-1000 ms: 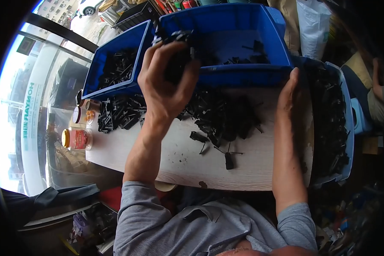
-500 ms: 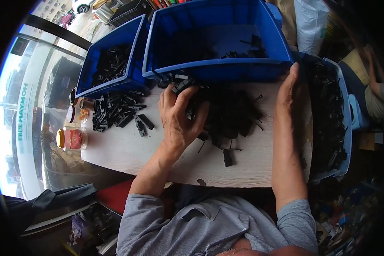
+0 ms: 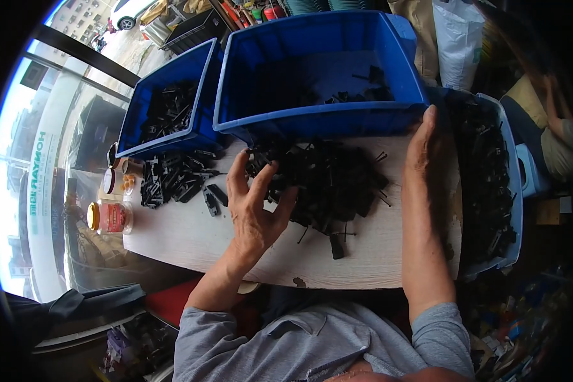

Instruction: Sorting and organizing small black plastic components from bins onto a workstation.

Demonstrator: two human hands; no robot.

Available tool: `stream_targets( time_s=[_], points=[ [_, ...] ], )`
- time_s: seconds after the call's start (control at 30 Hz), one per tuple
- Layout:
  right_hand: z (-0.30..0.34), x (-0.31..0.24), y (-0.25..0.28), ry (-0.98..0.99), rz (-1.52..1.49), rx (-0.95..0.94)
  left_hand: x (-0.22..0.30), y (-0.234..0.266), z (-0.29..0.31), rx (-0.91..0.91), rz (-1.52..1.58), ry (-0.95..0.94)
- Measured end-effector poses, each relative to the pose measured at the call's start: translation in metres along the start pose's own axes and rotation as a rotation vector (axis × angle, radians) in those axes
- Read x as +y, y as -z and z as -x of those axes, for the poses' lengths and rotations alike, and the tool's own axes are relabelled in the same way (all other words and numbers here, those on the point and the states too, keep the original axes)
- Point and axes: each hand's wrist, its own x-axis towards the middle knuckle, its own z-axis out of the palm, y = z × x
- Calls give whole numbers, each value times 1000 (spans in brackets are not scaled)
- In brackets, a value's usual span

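Note:
A heap of small black plastic parts (image 3: 337,184), some with thin pins sticking out, lies on the pale wood-grain table (image 3: 375,270). At its left side is my left hand (image 3: 251,213), its fingers spread and curved against the parts, thumb apart. Dark parts lie between thumb and fingertips, none clearly gripped. My right hand (image 3: 420,146) stands on edge, fingers stretched out, by the front right corner of the large blue bin (image 3: 321,114). That bin holds a few black parts. Left of it, a smaller blue bin (image 3: 156,148) contains many more.
Another pile of black parts (image 3: 175,181) lies left of my left hand. A yellow-lidded jar (image 3: 111,218) stands at the table's left edge. On the right is a pale blue tub (image 3: 516,165) full of black parts. White sacks (image 3: 458,44) stand behind; another person's arm (image 3: 551,102) shows far right.
My left hand has drawn back slightly to the left, and the black parts at its fingertips no longer stand out against the bin's front. My right hand stays at the bin corner. The view has shifted.

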Motion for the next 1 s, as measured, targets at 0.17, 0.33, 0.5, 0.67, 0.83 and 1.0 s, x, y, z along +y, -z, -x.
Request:
stream_targets(
  time_s=[0.17, 0.33, 0.5, 0.67, 0.83, 1.0],
  points=[
    [8, -16, 2, 209, 340, 185, -9, 16, -30, 78, 128, -164],
    [24, -51, 8, 351, 501, 170, 1, 21, -103, 55, 17, -250],
    [31, -61, 5, 324, 359, 96, -40, -22, -177, -506, -157, 103],
    [18, -31, -8, 193, 64, 96, -80, -76, -207, -1229, -747, -610],
    [12, -24, 5, 168, 201, 74, -27, -96, -222, -1359, -511, -342],
    [23, -50, 17, 25, 239, 100, -40, -195, -228, -1099, -262, -1053]
  ],
)
